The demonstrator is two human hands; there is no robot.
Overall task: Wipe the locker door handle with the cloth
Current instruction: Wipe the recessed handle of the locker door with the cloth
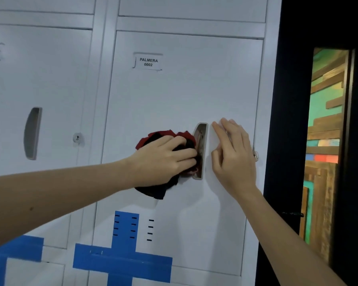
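Note:
A white locker door [174, 96] labelled "PALMERA 0002" carries a recessed grey metal handle [202, 139] at mid-right. My left hand [163, 157] grips a bunched red and black cloth [153, 188] and presses it against the handle's left side, its fingertips reaching into the recess. My right hand [232, 155] lies flat on the door just right of the handle, fingers straight and pointing up. The lower part of the handle is partly hidden by the cloth.
A neighbouring locker door [50, 79] on the left has its own handle [32, 133] and a keyhole [77, 138]. Blue tape [122, 263] crosses the lower doors. A dark wall [293, 100] and a strip of coloured wooden panelling [324, 141] stand to the right.

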